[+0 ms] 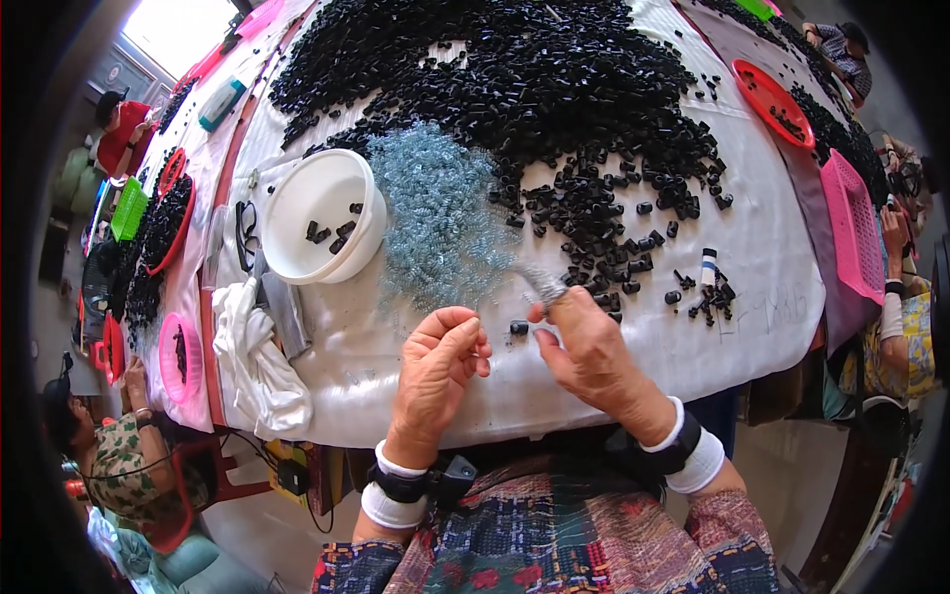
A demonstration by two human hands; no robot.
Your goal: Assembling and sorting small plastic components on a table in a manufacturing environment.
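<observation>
My left hand [435, 378] is closed, thumb and fingertips pinched together above the near part of the table; whatever lies between them is too small to make out. My right hand [602, 358] stretches its index finger, wrapped in a grey cover [542, 283], toward the edge of a pile of pale blue coil springs [430, 223]. The thumb stays apart from that finger, and nothing shows between them. Close to the thumb lies a single black plastic piece [519, 328]. Many more small black plastic parts [604, 223] are strewn beyond my right hand.
A white bowl [287, 223] holding several black parts stands left of the springs. Nearby are a white cloth [252, 361] and eyeglasses [245, 236]. At right are a small white bottle [708, 267], a red tray [752, 87] and a pink basket [853, 233]. Other people sit at both sides.
</observation>
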